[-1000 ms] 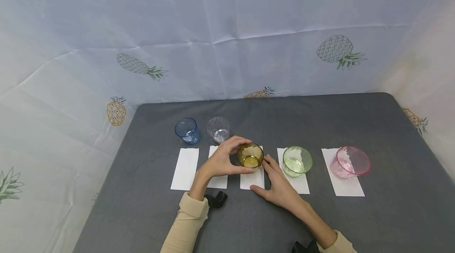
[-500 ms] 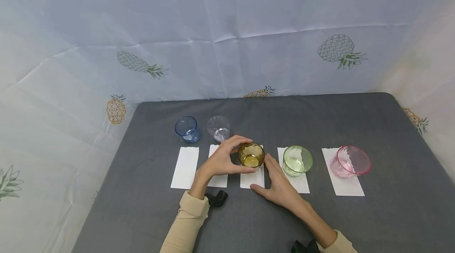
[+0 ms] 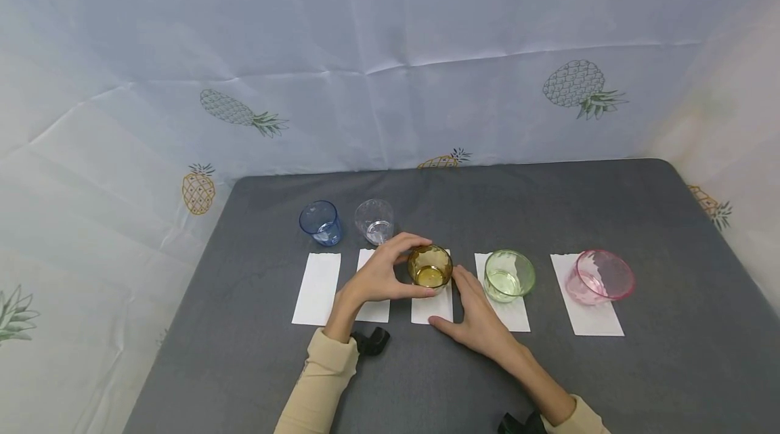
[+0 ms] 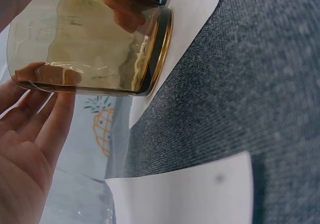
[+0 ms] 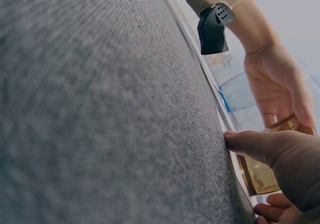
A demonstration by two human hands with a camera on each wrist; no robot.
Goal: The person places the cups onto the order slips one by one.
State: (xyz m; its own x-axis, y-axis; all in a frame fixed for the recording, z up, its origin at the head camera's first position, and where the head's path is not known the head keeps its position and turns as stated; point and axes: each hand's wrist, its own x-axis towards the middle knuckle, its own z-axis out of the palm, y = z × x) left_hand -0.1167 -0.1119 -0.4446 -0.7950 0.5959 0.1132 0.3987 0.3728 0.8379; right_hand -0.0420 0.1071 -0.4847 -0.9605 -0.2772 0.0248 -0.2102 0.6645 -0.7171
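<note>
An amber glass (image 3: pixel 429 268) stands over the middle white paper strip (image 3: pixel 431 312), its mouth up. My left hand (image 3: pixel 390 271) grips it from the left near the rim, thumb on the near side and fingers round the far side. In the left wrist view the glass (image 4: pixel 95 49) is close up, its base right at the paper, with the left fingers (image 4: pixel 55 119) against its wall. My right hand (image 3: pixel 481 322) rests low at the glass's right, fingers extended along its side. Its thumb (image 5: pixel 250 143) points across in front of the glass in the right wrist view.
A blue glass (image 3: pixel 321 224) and a clear glass (image 3: pixel 374 221) stand behind two paper strips, the leftmost (image 3: pixel 317 290) bare. To the right, a green glass (image 3: pixel 509 276) and a pink glass (image 3: pixel 600 277) stand on their own strips. Grey cloth covers the table (image 3: pixel 670 366).
</note>
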